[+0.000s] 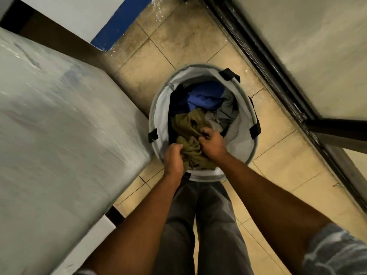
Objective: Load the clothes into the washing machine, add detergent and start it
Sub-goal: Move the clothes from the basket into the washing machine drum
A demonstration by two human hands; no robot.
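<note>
Clutching olive garment (190, 135): left hand (173, 158) & right hand (212, 143), fists closed.

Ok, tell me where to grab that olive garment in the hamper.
Grip the olive garment at its bunched near end, from above, as the left hand and right hand do. It lies crumpled on top of the pile, and the hamper walls block the sides.

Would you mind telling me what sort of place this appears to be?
Probably a home laundry corner: a round laundry hamper full of clothes stands on a tiled floor, beside a large plastic-covered appliance, likely the washing machine.
</note>
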